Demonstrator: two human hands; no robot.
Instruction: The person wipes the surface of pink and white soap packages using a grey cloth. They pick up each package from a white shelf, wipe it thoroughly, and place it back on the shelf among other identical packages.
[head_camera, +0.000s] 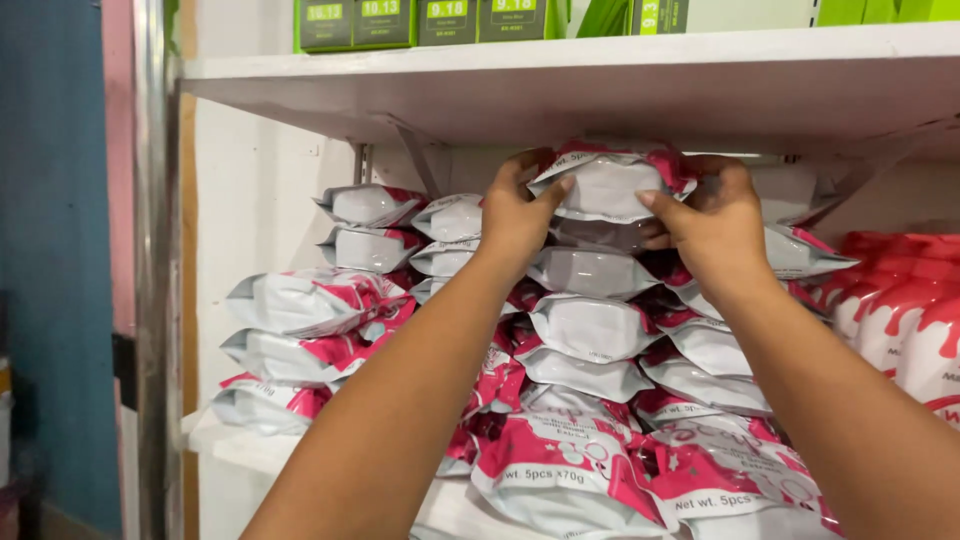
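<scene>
Pink-and-white pouch (607, 185), top of centre stack under upper shelf (560, 85), at 12 o'clock; left hand (515, 215) and right hand (712, 225) clamped on its ends. Step: seating it on the stack. Next calls for level release; neighbouring pouches (300, 305) at 9 o'clock

We see a white shelf (240, 445) bearing stacked white-and-pink packs (590, 325), red-and-white packs (905, 310) at the right; the upper shelf (600, 75) carries green boxes (385, 22).
</scene>
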